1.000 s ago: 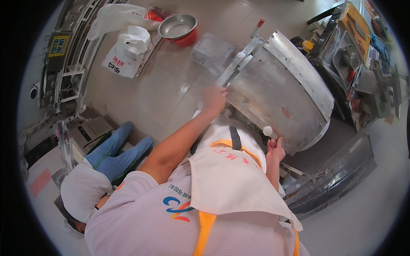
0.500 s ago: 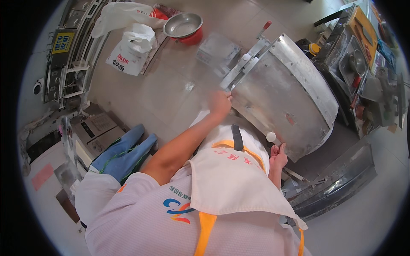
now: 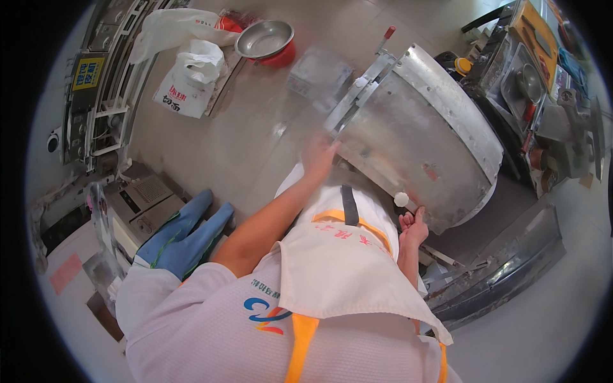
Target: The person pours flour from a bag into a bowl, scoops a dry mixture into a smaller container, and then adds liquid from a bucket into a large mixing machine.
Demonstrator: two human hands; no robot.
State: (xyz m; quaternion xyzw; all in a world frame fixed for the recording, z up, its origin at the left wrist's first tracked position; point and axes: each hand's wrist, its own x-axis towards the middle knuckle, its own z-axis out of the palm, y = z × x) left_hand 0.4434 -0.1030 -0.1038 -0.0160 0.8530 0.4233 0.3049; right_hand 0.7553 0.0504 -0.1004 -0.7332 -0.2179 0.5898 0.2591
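Observation:
In front of me stands a large machine with a curved, dusty metal cover point(image 3: 408, 140). My left hand point(image 3: 318, 158) is at the cover's near left corner, below a metal bracket point(image 3: 357, 96) with a red-tipped lever point(image 3: 389, 32). Motion blurs its fingers, so their grip is unclear. At the near right edge of the cover is my right hand point(image 3: 414, 230), fingers curled and thumb against the metal rim. A round white knob point(image 3: 401, 199) sits just beyond that hand on the near edge. My white apron point(image 3: 348, 274) partly hides the machine's near side.
A steel bowl point(image 3: 264, 39) rests on a red bucket point(image 3: 279, 56) at the far left, beside white plastic bags point(image 3: 191, 76). To the right are a cutting board point(image 3: 537, 39) and a ladle point(image 3: 529, 86). Blue cloth legs point(image 3: 185, 239) and a beige appliance point(image 3: 143, 198) lie left.
The whole view has shifted slightly left. My left hand has drawn a little back and left along the cover's corner; my right hand stays at the near right rim.

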